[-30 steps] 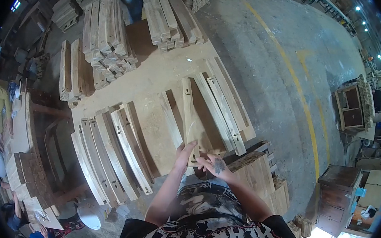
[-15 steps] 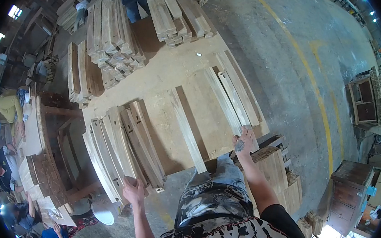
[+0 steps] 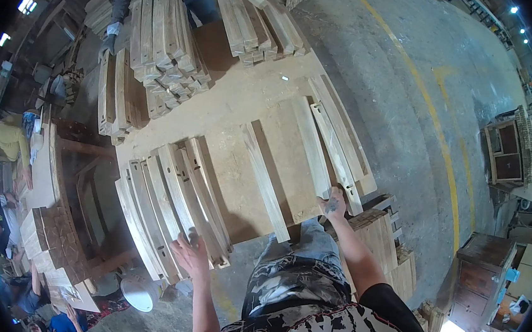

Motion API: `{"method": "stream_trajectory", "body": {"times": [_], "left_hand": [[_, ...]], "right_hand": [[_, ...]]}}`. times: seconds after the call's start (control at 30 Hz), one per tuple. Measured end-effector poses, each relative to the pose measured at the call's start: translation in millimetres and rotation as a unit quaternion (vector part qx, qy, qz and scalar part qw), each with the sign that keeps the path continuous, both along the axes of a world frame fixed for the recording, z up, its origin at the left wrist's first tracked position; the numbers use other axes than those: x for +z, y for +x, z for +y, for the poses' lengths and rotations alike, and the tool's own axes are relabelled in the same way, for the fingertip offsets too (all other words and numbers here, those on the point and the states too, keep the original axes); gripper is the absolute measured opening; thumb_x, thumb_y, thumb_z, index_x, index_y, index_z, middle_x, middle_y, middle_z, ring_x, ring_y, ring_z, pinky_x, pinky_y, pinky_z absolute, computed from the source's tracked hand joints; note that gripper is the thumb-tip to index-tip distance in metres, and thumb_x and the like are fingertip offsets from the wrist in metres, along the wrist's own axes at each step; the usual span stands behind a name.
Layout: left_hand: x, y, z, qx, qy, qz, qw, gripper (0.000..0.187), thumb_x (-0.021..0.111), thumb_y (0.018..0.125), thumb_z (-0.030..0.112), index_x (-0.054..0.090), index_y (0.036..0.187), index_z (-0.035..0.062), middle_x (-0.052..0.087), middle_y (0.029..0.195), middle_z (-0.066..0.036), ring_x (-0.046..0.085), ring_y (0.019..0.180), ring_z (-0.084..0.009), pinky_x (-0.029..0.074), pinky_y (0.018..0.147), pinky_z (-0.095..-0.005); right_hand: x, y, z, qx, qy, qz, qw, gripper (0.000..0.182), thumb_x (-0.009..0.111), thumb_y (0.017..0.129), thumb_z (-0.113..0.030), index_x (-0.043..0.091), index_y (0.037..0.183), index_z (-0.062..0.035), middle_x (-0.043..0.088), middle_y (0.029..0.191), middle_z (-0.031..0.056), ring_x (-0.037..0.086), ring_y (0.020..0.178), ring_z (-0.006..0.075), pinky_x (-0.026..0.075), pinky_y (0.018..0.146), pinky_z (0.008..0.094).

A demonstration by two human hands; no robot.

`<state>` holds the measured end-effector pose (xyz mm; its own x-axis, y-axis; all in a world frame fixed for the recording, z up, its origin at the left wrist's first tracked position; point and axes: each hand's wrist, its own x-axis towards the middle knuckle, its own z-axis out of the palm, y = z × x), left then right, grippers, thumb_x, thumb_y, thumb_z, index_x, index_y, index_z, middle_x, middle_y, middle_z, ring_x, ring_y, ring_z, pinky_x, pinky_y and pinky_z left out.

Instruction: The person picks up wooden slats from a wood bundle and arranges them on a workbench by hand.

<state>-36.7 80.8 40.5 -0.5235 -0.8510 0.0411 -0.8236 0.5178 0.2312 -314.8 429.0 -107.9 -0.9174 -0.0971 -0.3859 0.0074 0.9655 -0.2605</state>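
My left hand [image 3: 191,255] is open, its fingers stretched over the near ends of the wooden slats [image 3: 164,189] grouped at the table's left; some of these have slots cut in them. At the right, my right hand [image 3: 333,205] closes on the near end of a plain wooden slat [image 3: 311,141]. Beside that piece lies a slotted slat [image 3: 337,152], slightly angled away from it. A single slat [image 3: 264,177] rests alone between the two groups, its near end reaching past the table edge by my legs.
Stacked wooden pieces [image 3: 163,37] and a second pile [image 3: 252,29] stand at the far side of the worktable [image 3: 234,97]. A co-worker's gloved hand [image 3: 108,45] is by the left stack. More timber [image 3: 377,236] sits low at my right. A white bucket [image 3: 139,292] is at lower left.
My left hand has come off a slat end, its fingers opening. My right hand has shifted slightly left, and the slotted slat now lies apart from the plain one.
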Motion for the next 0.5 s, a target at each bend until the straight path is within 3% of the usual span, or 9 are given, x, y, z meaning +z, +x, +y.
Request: {"method": "stream_trajectory", "body": {"times": [0.1,0.17,0.23,0.27,0.3,0.37,0.4,0.47,0.5], "left_hand": [[5,-21,-3,-0.024,0.027,0.076,0.996,0.044,0.074,0.088,0.024,0.059,0.120,-0.0026,0.056,0.113,-0.026,0.061,0.101,-0.0419,0.051,0.084,-0.0504],[0,-46,7,-0.056,0.062,0.104,0.991,0.039,0.071,0.091,0.024,0.061,0.119,-0.0025,0.061,0.111,-0.025,0.063,0.099,-0.0414,0.051,0.083,-0.0494],[-3,-80,27,-0.120,0.256,0.178,0.942,0.037,0.069,0.093,0.029,0.065,0.114,-0.0017,0.068,0.103,-0.022,0.067,0.093,-0.0367,0.054,0.082,-0.0458],[-39,-91,40,-0.090,0.374,0.201,0.901,0.038,0.068,0.095,0.033,0.068,0.112,-0.0008,0.071,0.094,-0.017,0.069,0.084,-0.0286,0.055,0.077,-0.0409],[-39,-110,56,-0.071,0.529,0.182,0.826,0.048,0.065,0.097,0.042,0.066,0.119,0.0000,0.070,0.101,-0.014,0.068,0.083,-0.0204,0.055,0.074,-0.0358],[-32,-141,83,-0.006,0.732,0.157,0.663,0.056,0.059,0.099,0.048,0.061,0.130,0.0014,0.069,0.108,-0.012,0.067,0.087,-0.0179,0.054,0.076,-0.0356],[-39,-150,89,-0.004,0.751,0.165,0.640,0.056,0.058,0.100,0.048,0.060,0.130,0.0005,0.069,0.104,-0.012,0.067,0.084,-0.0177,0.054,0.074,-0.0343],[-54,-164,99,0.001,0.786,0.180,0.592,0.057,0.054,0.102,0.048,0.057,0.131,-0.0013,0.069,0.096,-0.013,0.067,0.078,-0.0174,0.055,0.070,-0.0318],[-54,-164,99,-0.023,0.758,0.183,0.625,0.057,0.055,0.102,0.046,0.055,0.132,-0.0025,0.069,0.098,-0.014,0.068,0.078,-0.0212,0.056,0.072,-0.0337]], "right_hand": [[37,5,-1,-0.068,-0.327,-0.246,0.910,0.067,0.079,0.081,-0.040,0.055,0.130,-0.0016,0.065,0.120,0.0162,0.064,0.111,0.0278,0.053,0.091,0.0392],[85,29,-23,-0.151,-0.436,-0.334,0.822,0.063,0.076,0.087,-0.043,0.060,0.129,0.0008,0.068,0.120,0.0128,0.066,0.108,0.0220,0.052,0.091,0.0350],[109,56,-38,-0.184,-0.472,-0.410,0.758,0.064,0.068,0.093,-0.049,0.059,0.132,0.0009,0.069,0.117,0.0104,0.067,0.106,0.0201,0.052,0.092,0.0360],[138,68,-49,-0.173,-0.475,-0.400,0.764,0.065,0.067,0.093,-0.050,0.058,0.133,0.0009,0.069,0.116,0.0106,0.067,0.106,0.0205,0.052,0.092,0.0367],[144,78,-53,-0.146,-0.473,-0.426,0.757,0.063,0.066,0.094,-0.049,0.058,0.132,0.0005,0.069,0.115,0.0106,0.068,0.103,0.0189,0.054,0.086,0.0345],[163,89,-59,-0.062,-0.458,-0.457,0.760,0.054,0.062,0.097,-0.049,0.061,0.118,0.0007,0.072,0.099,0.0086,0.070,0.090,0.0166,0.055,0.075,0.0301],[169,95,-60,-0.031,-0.459,-0.480,0.747,0.052,0.060,0.098,-0.049,0.062,0.112,0.0009,0.072,0.093,0.0077,0.070,0.083,0.0154,0.055,0.070,0.0289],[181,93,-56,0.095,-0.382,-0.397,0.829,0.045,0.063,0.097,-0.046,0.061,0.112,-0.0030,0.071,0.083,0.0068,0.071,0.078,0.0186,0.055,0.067,0.0305],[197,82,-54,0.163,-0.292,-0.324,0.885,0.045,0.065,0.097,-0.044,0.061,0.116,-0.0042,0.071,0.085,0.0071,0.071,0.080,0.0201,0.056,0.070,0.0311]]}}
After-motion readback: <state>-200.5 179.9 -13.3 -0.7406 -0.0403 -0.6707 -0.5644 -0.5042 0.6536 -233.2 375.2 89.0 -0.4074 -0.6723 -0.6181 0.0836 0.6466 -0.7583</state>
